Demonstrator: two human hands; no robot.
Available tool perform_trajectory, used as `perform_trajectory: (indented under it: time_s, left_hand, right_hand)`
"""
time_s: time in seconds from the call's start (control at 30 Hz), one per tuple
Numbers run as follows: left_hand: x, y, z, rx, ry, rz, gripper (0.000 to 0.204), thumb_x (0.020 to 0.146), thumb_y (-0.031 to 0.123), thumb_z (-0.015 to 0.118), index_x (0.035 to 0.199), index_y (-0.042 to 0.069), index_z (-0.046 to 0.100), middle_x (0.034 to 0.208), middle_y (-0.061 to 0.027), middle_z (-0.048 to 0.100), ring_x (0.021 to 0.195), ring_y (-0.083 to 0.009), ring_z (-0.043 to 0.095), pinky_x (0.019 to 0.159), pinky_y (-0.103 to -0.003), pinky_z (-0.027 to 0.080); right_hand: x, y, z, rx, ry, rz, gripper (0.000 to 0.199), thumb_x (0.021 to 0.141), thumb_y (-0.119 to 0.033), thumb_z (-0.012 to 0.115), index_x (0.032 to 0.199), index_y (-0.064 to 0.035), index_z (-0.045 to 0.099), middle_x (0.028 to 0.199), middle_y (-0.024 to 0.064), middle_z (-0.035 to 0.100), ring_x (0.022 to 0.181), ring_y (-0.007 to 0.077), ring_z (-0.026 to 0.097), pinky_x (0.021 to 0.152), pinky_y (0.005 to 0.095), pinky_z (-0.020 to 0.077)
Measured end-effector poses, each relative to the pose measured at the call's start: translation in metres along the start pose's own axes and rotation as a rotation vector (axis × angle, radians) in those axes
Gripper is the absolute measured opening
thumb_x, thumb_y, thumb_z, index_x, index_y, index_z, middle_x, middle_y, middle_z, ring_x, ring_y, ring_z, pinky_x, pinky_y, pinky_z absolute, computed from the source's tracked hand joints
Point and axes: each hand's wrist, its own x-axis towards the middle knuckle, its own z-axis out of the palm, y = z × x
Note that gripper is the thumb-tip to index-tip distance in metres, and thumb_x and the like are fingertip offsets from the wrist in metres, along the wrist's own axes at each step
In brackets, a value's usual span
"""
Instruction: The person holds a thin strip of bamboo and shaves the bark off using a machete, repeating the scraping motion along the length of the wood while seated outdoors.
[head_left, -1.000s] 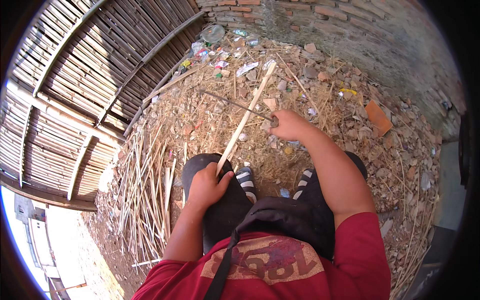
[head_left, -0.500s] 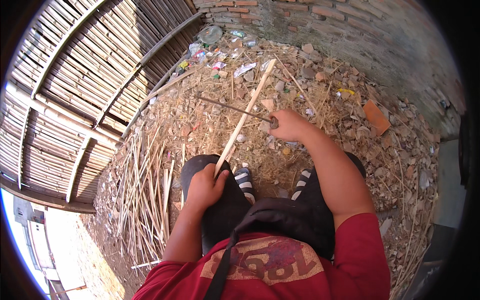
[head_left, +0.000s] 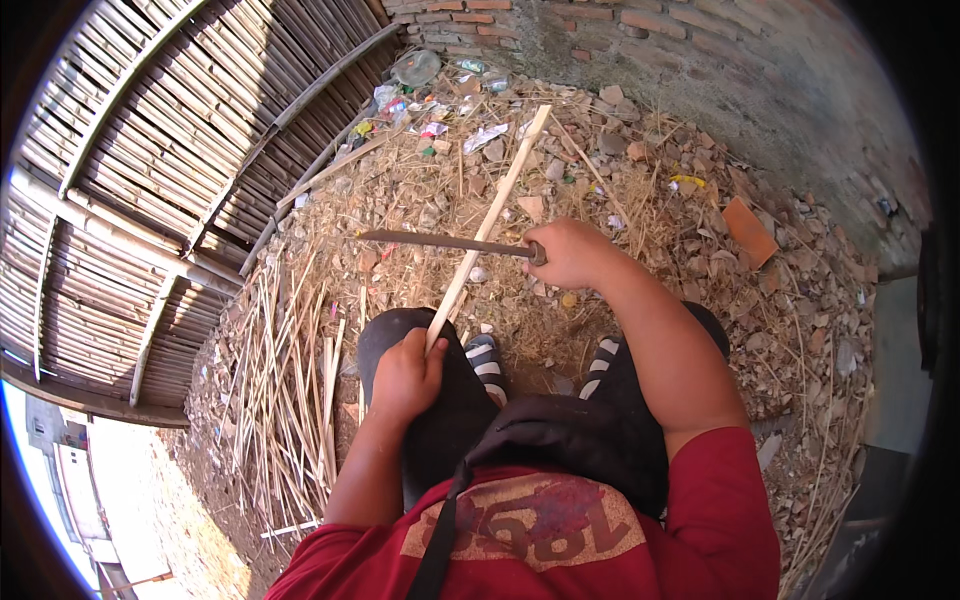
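My left hand (head_left: 408,376) rests by my left knee, closed round the lower end of a pale split bamboo strip (head_left: 503,190). The strip slants up and away to the right, its far end free. My right hand (head_left: 572,254) grips the handle of a long machete (head_left: 440,241), its dark blade pointing left with the broad side showing. The blade crosses over the strip at about its middle; whether the two touch I cannot tell. The fingers of my right hand are wrapped round the handle and partly hidden.
Many thin bamboo strips (head_left: 290,385) lie in a heap left of my legs. Rubble, dry straw and litter cover the ground, with an orange tile piece (head_left: 750,232) at right. A bamboo-slat wall (head_left: 150,150) stands left, a brick wall (head_left: 720,70) at the back and right.
The machete blade has turned from edge-on to showing its broad side, and its tip has moved left and lower. The bamboo strip has barely shifted.
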Motion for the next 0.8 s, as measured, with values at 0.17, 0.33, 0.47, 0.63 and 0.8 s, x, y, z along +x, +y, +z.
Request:
perform_trajectory:
  time_s: [0.17,0.33,0.47,0.63,0.8]
  left_hand:
    - [0.0,0.002,-0.001,0.005,0.017,0.025,0.028,0.099,0.027,0.064,0.088,0.004,0.053,0.074,-0.0249,0.064,0.073,-0.049,0.064,0.065,-0.058,0.048]
    - [0.0,0.001,-0.002,0.039,-0.002,0.002,0.028,0.099,0.028,0.063,0.089,0.004,0.053,0.075,-0.025,0.065,0.073,-0.0492,0.064,0.065,-0.058,0.049]
    - [-0.001,0.001,0.001,0.08,-0.019,-0.008,0.028,0.1,0.028,0.063,0.09,0.004,0.053,0.076,-0.0257,0.065,0.074,-0.0497,0.064,0.065,-0.059,0.049]
    - [-0.003,-0.001,-0.001,0.034,-0.024,-0.003,0.027,0.1,0.027,0.063,0.092,0.003,0.054,0.077,-0.0263,0.065,0.076,-0.0501,0.064,0.066,-0.059,0.049]
    - [0.002,0.002,-0.005,0.005,-0.015,0.006,0.026,0.1,0.025,0.063,0.09,0.003,0.055,0.076,-0.0259,0.065,0.075,-0.0499,0.064,0.066,-0.058,0.048]
  right_hand:
    - [0.004,0.008,-0.002,0.001,0.003,-0.033,0.027,0.085,-0.035,0.076,0.093,-0.0091,0.071,0.084,0.0145,0.071,0.081,0.0347,0.07,0.074,0.0473,0.0537]
    - [0.008,0.028,-0.005,0.122,0.202,0.094,0.027,0.084,-0.031,0.076,0.098,-0.0084,0.073,0.085,0.0165,0.072,0.083,0.035,0.07,0.074,0.0469,0.0543]
    - [-0.001,-0.012,0.009,-0.117,0.025,-0.105,0.021,0.081,-0.027,0.074,0.092,-0.0093,0.07,0.084,0.0149,0.072,0.085,0.037,0.071,0.075,0.0487,0.0552]
    - [0.001,-0.002,0.001,0.001,0.068,-0.016,0.027,0.082,-0.03,0.075,0.097,-0.0089,0.072,0.088,0.0155,0.073,0.087,0.0375,0.07,0.078,0.0476,0.0556]
    - [0.004,0.032,-0.005,0.163,0.299,0.095,0.032,0.081,-0.028,0.078,0.104,-0.0062,0.074,0.087,0.0186,0.072,0.082,0.0363,0.07,0.077,0.0435,0.055]
